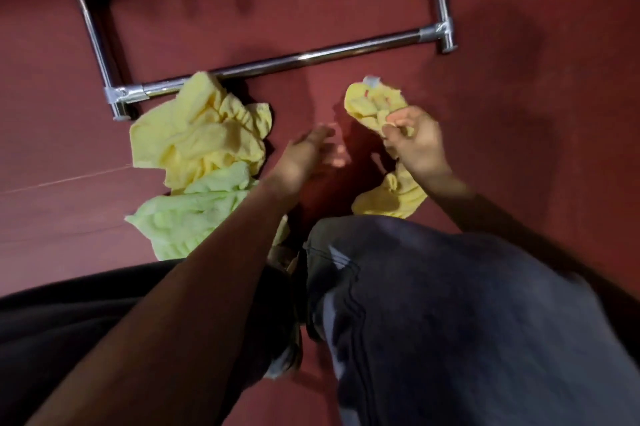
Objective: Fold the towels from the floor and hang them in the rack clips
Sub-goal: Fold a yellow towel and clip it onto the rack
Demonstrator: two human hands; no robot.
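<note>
Yellow towel (pixel 372 107): crumpled, drooping over the red floor (pixel 519 114), near the rack's bottom bar (pixel 277 64). Right hand (pixel 415 145) pinches it, fingers curled. Left hand (pixel 308 155), blurred: fingers loosely spread, holding nothing.

Red floor (pixel 519 96) filling background; pale seam line (pixel 69 178) running across left. Striped dark trouser leg (pixel 467 321) occupying lower right; black fabric (pixel 69 321) lying lower left.

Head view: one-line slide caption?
Right hand grips a yellow towel over the red floor; left hand open beside piled towels.
</note>
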